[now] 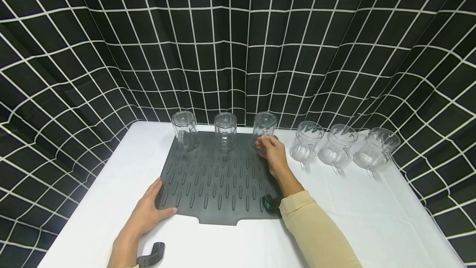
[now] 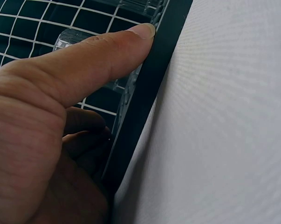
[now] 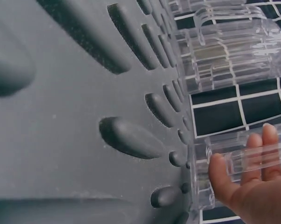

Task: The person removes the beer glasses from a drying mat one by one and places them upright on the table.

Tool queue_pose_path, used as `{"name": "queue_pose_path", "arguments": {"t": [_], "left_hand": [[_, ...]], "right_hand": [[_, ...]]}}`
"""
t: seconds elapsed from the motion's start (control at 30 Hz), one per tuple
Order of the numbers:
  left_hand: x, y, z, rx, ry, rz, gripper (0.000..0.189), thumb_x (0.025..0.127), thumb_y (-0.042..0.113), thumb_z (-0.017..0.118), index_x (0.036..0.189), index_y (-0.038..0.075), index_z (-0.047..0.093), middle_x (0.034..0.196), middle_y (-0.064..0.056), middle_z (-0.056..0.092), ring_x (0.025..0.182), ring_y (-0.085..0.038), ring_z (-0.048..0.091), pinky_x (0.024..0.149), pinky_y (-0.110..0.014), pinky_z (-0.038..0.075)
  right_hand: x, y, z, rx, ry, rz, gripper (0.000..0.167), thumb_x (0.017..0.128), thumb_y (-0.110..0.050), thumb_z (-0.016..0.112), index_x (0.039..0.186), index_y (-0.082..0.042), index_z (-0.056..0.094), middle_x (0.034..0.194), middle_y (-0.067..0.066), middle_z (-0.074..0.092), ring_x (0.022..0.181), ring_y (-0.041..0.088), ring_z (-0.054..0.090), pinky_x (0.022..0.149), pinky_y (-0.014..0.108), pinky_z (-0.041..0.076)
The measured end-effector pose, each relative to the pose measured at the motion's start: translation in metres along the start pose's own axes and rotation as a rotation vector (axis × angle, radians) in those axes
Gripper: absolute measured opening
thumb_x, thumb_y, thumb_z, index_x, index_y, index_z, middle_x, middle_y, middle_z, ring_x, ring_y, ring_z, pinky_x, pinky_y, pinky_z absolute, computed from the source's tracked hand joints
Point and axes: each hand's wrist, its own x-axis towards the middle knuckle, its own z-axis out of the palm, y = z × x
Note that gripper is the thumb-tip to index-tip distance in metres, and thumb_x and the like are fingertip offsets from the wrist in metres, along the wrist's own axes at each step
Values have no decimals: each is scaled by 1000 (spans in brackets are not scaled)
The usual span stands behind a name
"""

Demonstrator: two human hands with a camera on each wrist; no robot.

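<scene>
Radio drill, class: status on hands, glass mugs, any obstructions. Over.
Left hand touching mat at near-left corner. Right hand at mat's rightmost mug, grip unclear. Three mugs on mat, three on cloth. No obstruction visible.

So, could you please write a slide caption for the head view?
Right hand at the rightmost mug on the mat, left hand at its near-left corner.

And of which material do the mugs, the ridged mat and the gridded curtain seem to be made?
The mugs: clear, glossy glass or perhaps hard plastic; see-through walls with bright highlights. The ridged mat: matte dark grey, likely silicone or rubber, with ridges that look moulded in. The gridded curtain: dull black fabric with white lines, judging by its soft folds.
</scene>
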Motion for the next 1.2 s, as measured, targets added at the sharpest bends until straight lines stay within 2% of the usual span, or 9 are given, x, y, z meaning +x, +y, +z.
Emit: {"name": "queue_pose_path", "arguments": {"t": [0.23, 0.53, 0.77, 1.0, 1.2], "left_hand": [[-1, 1, 0, -1, 9, -2, 108, 70, 37, 84, 150, -4, 23, 157, -19, 17, 140, -44, 18, 110, -62, 17], [-2, 3, -2, -1, -12, -17, 108, 72, 38, 83, 151, -3, 22, 158, -19, 15, 140, -43, 17, 111, -61, 15], [-4, 2, -1, 4, 7, 2, 108, 71, 39, 83, 150, -3, 24, 158, -17, 16, 140, -43, 18, 110, -62, 17], [-3, 0, -1, -1, 5, 6, 107, 72, 37, 83, 150, -4, 23, 157, -19, 17, 140, -44, 18, 110, -62, 17], [-2, 1, 0, 2, 22, 17, 107, 70, 35, 84, 150, -4, 24, 157, -19, 17, 139, -44, 20, 110, -62, 18]], "right_hand": [[-3, -1, 1, 44, 20, -34, 28, 102, -19, 52, 99, 8, 59, 92, 12, 65, 88, 21, 61, 86, 53, 51], [-20, -10, -5, 89, 6, -76, 21, 101, -12, 51, 93, 6, 59, 90, 9, 64, 89, 20, 61, 85, 57, 52], [-41, -20, -11, 98, -20, -95, 27, 102, -15, 51, 95, 12, 55, 95, 15, 62, 92, 24, 60, 83, 53, 54], [-63, -29, -15, 135, -28, -137, 26, 101, -13, 51, 91, 11, 54, 92, 13, 64, 90, 23, 61, 85, 55, 53], [-77, -35, -23, 135, -20, -168, 29, 102, -14, 50, 93, 13, 53, 92, 14, 64, 88, 23, 62, 83, 53, 55]]}}
